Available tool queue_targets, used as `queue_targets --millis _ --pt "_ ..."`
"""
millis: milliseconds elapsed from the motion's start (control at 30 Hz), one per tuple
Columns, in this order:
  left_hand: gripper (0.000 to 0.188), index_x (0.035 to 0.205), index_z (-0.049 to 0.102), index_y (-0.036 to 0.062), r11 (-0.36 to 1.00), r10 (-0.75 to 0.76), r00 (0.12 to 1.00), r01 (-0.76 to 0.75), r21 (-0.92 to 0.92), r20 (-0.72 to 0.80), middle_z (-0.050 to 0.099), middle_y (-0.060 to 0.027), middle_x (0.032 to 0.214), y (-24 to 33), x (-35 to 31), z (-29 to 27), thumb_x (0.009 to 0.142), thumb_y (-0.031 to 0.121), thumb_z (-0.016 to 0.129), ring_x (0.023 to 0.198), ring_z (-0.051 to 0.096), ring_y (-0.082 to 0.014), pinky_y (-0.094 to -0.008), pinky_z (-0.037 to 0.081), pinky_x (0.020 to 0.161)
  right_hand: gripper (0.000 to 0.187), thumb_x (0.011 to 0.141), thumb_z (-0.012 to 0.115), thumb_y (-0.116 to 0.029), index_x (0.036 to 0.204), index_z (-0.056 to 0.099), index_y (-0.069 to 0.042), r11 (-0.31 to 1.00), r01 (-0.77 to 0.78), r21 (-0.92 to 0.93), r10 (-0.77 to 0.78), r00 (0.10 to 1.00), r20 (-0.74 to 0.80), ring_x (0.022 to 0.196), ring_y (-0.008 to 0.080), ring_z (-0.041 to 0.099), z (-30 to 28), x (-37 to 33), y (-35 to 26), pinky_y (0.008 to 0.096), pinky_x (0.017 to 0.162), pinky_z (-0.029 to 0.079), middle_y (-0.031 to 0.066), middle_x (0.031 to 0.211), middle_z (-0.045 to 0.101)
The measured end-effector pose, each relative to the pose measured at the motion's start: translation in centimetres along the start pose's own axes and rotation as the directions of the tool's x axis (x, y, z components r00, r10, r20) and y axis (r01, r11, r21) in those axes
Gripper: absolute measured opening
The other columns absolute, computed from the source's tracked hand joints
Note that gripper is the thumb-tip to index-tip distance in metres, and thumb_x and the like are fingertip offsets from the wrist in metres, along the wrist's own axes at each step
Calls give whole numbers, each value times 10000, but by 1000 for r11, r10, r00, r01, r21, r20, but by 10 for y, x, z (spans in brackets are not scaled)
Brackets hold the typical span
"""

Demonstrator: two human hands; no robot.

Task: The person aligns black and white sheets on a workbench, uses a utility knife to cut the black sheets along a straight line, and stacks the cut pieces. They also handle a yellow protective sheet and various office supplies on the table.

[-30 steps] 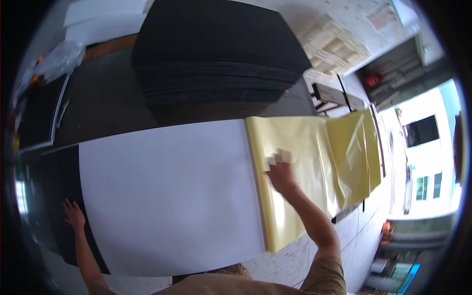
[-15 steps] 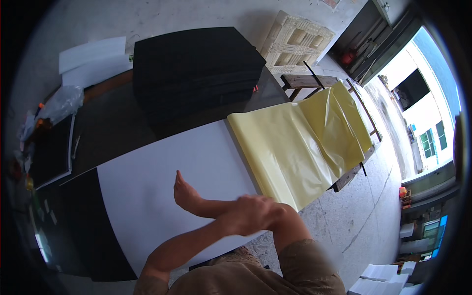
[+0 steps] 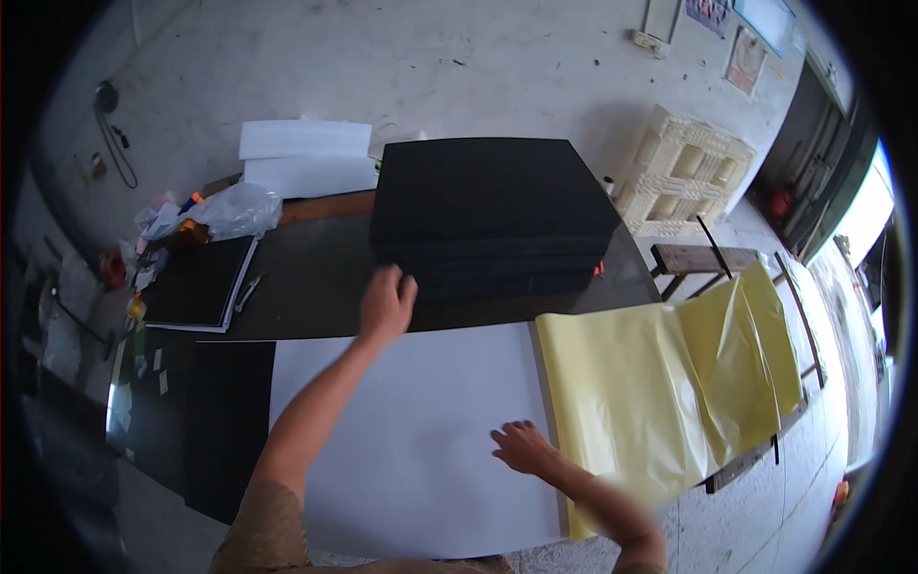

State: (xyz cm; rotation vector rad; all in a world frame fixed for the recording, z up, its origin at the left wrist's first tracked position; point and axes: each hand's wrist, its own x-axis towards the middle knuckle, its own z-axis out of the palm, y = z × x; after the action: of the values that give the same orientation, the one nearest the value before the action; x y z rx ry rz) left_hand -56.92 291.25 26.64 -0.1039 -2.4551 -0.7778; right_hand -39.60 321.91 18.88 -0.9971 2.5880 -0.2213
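Note:
A large white sheet [image 3: 421,430] lies flat on the dark table, with a yellow backing sheet [image 3: 660,392] peeled off to its right and hanging over the table edge. My right hand [image 3: 521,447] rests flat on the white sheet near its right side, fingers spread. My left hand [image 3: 385,304] reaches forward past the sheet's far edge, fingers curled at the front of a thick stack of black sheets [image 3: 488,215]. Whether it grips a sheet I cannot tell.
A black board [image 3: 229,421] lies under the white sheet's left side. A black pad [image 3: 196,282], a clear plastic bag [image 3: 234,210] and small clutter sit at the table's left. White foam sheets [image 3: 306,153] lie behind. A wooden bench [image 3: 698,258] and a white pallet [image 3: 684,172] stand at right.
My left arm has swung from lying across the white sheet up to the black stack. My right hand has come down onto the sheet. The view has tilted up toward the wall.

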Motion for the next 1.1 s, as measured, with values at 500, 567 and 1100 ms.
queue_targets --millis 500,567,1100 --pt "759 1314 528 17 611 -726 682 580 538 89 368 -290 1421 34 162 32 790 543 688 1327 341 -447 -627 394 965 333 890 645 -196 1174 614 -26 826 -143 546 389 845 -367 848 363 643 125 -171 18 436 723 535 186 968 663" --pt "735 1312 537 39 570 -736 676 589 573 36 369 -294 1420 24 167 36 788 528 700 1330 342 -449 -627 394 969 252 886 644 -174 1071 652 -4 697 -229 679 467 864 -188 1008 410 604 93 -161 4 453 850 511 208 1126 635" --pt "803 1321 533 86 452 -872 487 769 451 43 384 -211 1445 49 173 15 697 512 805 1320 394 -404 -565 443 975 276 871 647 -173 1102 635 -24 820 -185 542 415 845 -338 902 383 622 134 -181 4 448 785 523 190 1007 655"
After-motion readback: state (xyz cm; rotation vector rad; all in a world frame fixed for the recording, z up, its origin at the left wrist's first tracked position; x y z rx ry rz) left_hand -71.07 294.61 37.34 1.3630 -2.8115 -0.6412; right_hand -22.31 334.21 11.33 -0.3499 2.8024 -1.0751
